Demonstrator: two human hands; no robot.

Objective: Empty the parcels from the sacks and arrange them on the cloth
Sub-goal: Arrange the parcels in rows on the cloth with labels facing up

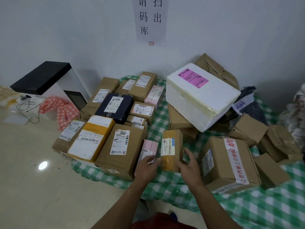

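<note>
A green checked cloth [247,210] covers the floor against the wall. On its left part, cardboard parcels stand packed in rows, among them a brown box marked 2097 [121,152] and a dark blue box [115,105]. A small taped brown parcel [171,150] stands on the cloth in front of me. My left hand [146,167] touches its left side, over a pink box [148,150]. My right hand [189,166] rests against its right side with fingers spread. To the right lies a loose heap: a white foam box [201,98], a red-taped carton [229,164], small brown boxes [270,171].
A black-and-white stand [49,80] is on the tiled floor at left, with a cable and a red checked cloth [62,109] beside it. A paper sign [151,20] hangs on the wall. A dark plastic bag [247,103] and a pale sack [298,113] lie at the right edge.
</note>
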